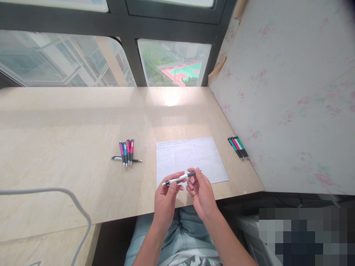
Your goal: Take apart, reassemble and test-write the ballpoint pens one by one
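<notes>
White-and-black plastic pen (181,178) held in both hands over the near edge of the bench.
The broad beige stone-patterned bench (69,122) runs under a dark-framed window and meets a pale flower-printed wall panel (291,103) on the right. A white rectangular sheet of paper (191,155) lies flat in front of the person, with the pen raised just above its near edge. The left hand (165,201) pinches the white barrel, and the right hand (201,194) closes its fingertips on the dark end, so the pen is nearly level. A thin grey cable (70,195) curves across the bench at the left. Left of the paper is a cluster of pink, purple and blue pens (127,151); a bundle of green and pink pens (238,147) lies by the wall.
</notes>
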A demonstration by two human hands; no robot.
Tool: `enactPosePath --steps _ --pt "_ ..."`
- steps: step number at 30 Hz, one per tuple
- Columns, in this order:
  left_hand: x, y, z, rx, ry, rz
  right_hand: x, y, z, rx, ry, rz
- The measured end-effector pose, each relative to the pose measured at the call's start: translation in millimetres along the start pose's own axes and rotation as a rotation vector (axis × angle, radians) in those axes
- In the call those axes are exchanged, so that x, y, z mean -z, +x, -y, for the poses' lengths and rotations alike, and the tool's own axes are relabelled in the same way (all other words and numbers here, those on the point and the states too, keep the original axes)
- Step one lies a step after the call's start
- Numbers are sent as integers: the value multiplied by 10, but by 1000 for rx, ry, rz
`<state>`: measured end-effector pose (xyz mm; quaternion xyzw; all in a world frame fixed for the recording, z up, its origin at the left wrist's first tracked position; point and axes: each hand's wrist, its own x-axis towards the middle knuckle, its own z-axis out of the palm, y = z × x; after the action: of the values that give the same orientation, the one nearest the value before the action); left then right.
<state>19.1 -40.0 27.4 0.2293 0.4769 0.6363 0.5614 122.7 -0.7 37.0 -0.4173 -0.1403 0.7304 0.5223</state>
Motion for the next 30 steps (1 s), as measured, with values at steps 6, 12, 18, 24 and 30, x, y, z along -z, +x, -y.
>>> enactPosePath --steps 6,12,18,24,30 --pt "-3 -44 -105 -163 262 42 -28 -1 -2 -126 77 46" --pt "-44 -70 -221 -288 423 153 -17 4 23 -226 168 68" --pt "-31 -85 -257 -350 470 240 -1 0 33 -250 194 60" --pt "-30 -70 -293 -338 461 241 -8 -9 52 -287 196 116" --pt "47 -17 -231 -386 507 169 -2 -34 -12 -169 -60 66"
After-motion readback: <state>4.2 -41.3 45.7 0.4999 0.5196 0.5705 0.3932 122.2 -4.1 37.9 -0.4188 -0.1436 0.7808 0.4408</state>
